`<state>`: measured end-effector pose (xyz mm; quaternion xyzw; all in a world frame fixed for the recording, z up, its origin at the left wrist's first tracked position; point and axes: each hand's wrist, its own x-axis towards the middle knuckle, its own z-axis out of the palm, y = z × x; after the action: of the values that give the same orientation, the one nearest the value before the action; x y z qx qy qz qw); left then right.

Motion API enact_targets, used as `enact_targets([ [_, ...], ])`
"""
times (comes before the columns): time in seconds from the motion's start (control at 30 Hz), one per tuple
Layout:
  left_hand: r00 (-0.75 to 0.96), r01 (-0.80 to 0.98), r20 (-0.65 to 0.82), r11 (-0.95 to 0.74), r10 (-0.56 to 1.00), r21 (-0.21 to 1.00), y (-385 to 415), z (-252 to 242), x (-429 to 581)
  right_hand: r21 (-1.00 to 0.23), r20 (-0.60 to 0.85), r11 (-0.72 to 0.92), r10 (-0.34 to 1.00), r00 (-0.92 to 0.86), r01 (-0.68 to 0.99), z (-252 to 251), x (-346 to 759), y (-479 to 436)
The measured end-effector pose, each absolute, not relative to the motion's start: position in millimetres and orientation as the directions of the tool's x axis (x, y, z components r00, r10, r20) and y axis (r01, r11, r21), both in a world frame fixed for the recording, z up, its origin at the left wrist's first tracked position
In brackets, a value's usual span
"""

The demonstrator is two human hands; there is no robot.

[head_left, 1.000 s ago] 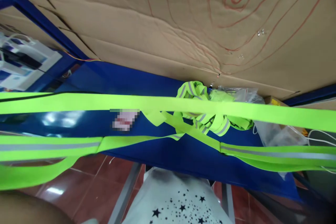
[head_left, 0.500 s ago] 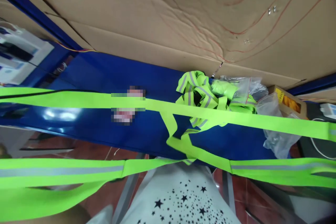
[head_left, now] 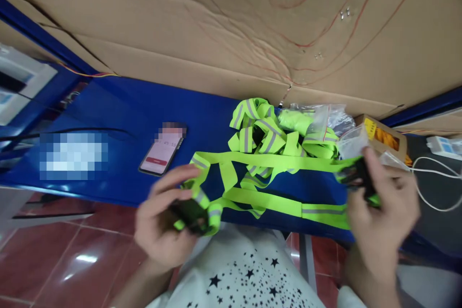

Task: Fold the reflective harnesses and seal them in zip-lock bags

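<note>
My left hand (head_left: 155, 228) is closed around a dark buckle-like piece (head_left: 191, 214) with folded ends of neon-green strap about it. On the right, my right hand (head_left: 390, 207) grips another black buckle-like piece (head_left: 363, 178) between thumb and fingers; motion blurs it. Between the hands run lengths of the neon-green reflective strap (head_left: 267, 198), some with a grey stripe, over the table's front part. Just behind them lies a heap of similar reflective straps (head_left: 269, 130).
A phone (head_left: 159, 156) lies on the blue table (head_left: 119, 106), left of the heap. Clear plastic bags (head_left: 335, 120), an open cardboard box (head_left: 386, 137) and a white cable (head_left: 422, 197) are at the right. A cardboard panel (head_left: 162, 38) rises behind.
Both hands have come into view from the sides, drawing inward. The strap that was stretched across the whole view now hangs slacker between them, and the phone is uncovered.
</note>
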<state>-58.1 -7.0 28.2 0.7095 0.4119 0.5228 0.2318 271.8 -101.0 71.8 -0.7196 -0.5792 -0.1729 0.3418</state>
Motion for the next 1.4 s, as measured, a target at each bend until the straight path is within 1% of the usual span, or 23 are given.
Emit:
enact_targets([
  [0.03,0.228,0.27,0.534,-0.58,0.814,0.769,-7.3,26.2,-46.8,-0.292,0.627,-0.041,0.746,0.223,0.956,65.0,261.3,-94.4],
  [0.07,0.331,0.219,0.5,-0.581,0.8,0.784,-7.9,26.0,-36.2,-0.323,0.599,0.01,0.777,0.196,0.946,58.6,250.1,-87.7],
  [0.1,0.406,0.201,0.452,-0.561,0.794,0.803,-7.9,27.1,-26.6,-0.353,0.564,0.055,0.809,0.165,0.934,52.8,239.1,-81.8],
  [0.17,0.495,0.249,0.32,-0.485,0.808,0.839,-6.0,30.4,-10.6,-0.397,0.505,0.121,0.857,0.106,0.91,43.7,220.5,-73.3],
  [0.23,0.514,0.266,0.251,-0.43,0.82,0.862,-1.9,32.7,0.9,-0.412,0.478,0.15,0.875,0.073,0.899,37.3,209.6,-69.6],
  [0.47,0.471,0.224,0.212,-0.348,0.857,0.91,2.7,26.4,20.9,-0.405,0.491,0.163,0.869,0.063,0.9,21.5,212.0,-67.9],
  [0.6,0.478,0.232,0.146,-0.285,0.866,0.93,1.5,26.9,25.6,-0.447,0.47,0.126,0.876,0.113,0.886,18.5,220.1,-65.3],
  [0.7,0.49,0.245,0.106,-0.253,0.865,0.936,2.5,28.6,26.9,-0.439,0.457,0.125,0.884,0.101,0.89,16.9,222.5,-63.8],
  [0.8,0.496,0.278,0.067,-0.231,0.866,0.932,4.3,27.1,27.5,-0.376,0.42,0.157,0.908,0.017,0.913,12.3,219.9,-63.5],
  [0.87,0.498,0.284,0.032,-0.198,0.867,0.938,6.6,25.9,27.1,-0.332,0.356,0.213,0.93,-0.087,0.919,8.5,218.3,-64.1],
  [0.93,0.503,0.285,-0.005,-0.16,0.864,0.945,10.7,27.7,25.3,-0.329,0.291,0.278,0.939,-0.183,0.903,6.9,220.7,-65.7],
  [0.97,0.513,0.294,-0.032,-0.14,0.858,0.945,13.6,30.3,23.8,-0.352,0.268,0.302,0.939,-0.214,0.886,7.7,224.1,-66.8],
  [1.03,0.553,0.339,-0.109,-0.103,0.826,0.935,20.3,39.6,19.5,-0.44,0.224,0.317,0.945,-0.24,0.84,13.1,235.3,-69.3],
  [1.13,0.646,0.416,-0.243,-0.066,0.724,0.907,30.8,62.2,12.8,-0.594,0.136,0.275,0.961,-0.242,0.756,27.7,256.7,-70.6],
  [1.2,0.704,0.43,-0.283,-0.074,0.652,0.9,37.6,80.4,11.0,-0.663,0.109,0.301,0.945,-0.31,0.686,38.4,267.2,-68.0],
  [1.27,0.766,0.397,-0.262,-0.112,0.587,0.911,45.3,98.9,13.3,-0.729,0.11,0.365,0.897,-0.428,0.579,48.9,271.9,-63.1],
  [1.33,0.832,0.323,-0.196,-0.166,0.519,0.932,54.7,115.3,19.6,-0.79,0.137,0.401,0.853,-0.504,0.464,59.8,272.2,-57.7],
  [1.4,0.869,0.204,-0.084,-0.198,0.487,0.959,65.6,126.5,28.8,-0.843,0.178,0.378,0.868,-0.463,0.384,71.6,271.2,-52.8],
])
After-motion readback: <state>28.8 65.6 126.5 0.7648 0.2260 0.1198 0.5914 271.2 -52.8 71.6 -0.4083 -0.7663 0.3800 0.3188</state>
